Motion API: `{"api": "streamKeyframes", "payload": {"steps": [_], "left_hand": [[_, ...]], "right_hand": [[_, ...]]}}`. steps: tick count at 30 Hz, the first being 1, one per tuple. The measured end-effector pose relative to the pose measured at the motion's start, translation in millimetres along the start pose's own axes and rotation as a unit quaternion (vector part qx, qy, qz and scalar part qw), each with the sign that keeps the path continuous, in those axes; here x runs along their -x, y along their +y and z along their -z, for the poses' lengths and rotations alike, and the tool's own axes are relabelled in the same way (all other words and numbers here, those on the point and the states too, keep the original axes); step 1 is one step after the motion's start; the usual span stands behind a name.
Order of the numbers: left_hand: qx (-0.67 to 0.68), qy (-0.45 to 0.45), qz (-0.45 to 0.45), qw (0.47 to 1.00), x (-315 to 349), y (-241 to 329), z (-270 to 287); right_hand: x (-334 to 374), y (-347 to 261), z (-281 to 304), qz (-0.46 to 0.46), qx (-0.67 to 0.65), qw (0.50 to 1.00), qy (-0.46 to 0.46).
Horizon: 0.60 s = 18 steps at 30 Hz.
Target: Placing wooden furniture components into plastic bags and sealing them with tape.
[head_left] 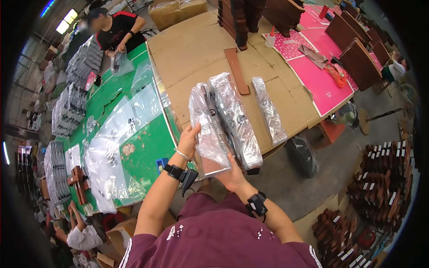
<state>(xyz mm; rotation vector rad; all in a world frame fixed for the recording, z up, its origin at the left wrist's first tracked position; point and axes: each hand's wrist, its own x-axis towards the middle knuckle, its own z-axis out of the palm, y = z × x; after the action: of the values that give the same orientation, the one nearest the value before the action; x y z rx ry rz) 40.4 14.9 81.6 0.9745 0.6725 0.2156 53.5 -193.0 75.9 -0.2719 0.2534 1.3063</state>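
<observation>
My left hand [188,140] grips the left side of a long brown wooden part in a clear plastic bag [206,127]. My right hand [232,175] is closed around the near right end of the same bagged part; some of its fingers are hidden beneath it. At the near end, brown wood shows where the plastic lies loose. Close on the right lies a thicker plastic-wrapped bundle [237,120] with a shiny surface. Farther right is a narrow wrapped bundle [269,110]. Beyond them, a bare brown wooden slat [236,69] rests on the cardboard-covered table [187,53].
On the left, a green table [147,165] bears flat plastic bags [107,156], a blue tape dispenser [161,165] and stacked wrapped bundles [69,109]. A co-worker [118,33] handles a bag there. Pink sheets [328,89] and dark wooden panels [357,62] are at right.
</observation>
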Motion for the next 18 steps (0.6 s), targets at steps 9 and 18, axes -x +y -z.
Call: {"api": "streamKeyframes", "payload": {"steps": [9, 18], "left_hand": [[-0.008, 0.025, -0.055, 0.998, -25, -39, -4], [-0.182, 0.075, -0.181, 0.964, -58, -70, 7]], "right_hand": [[18, 10, 25, 0.137, 0.314, 0.923, 0.175], [48, -13, 6, 0.123, 0.686, 0.695, 0.176]]}}
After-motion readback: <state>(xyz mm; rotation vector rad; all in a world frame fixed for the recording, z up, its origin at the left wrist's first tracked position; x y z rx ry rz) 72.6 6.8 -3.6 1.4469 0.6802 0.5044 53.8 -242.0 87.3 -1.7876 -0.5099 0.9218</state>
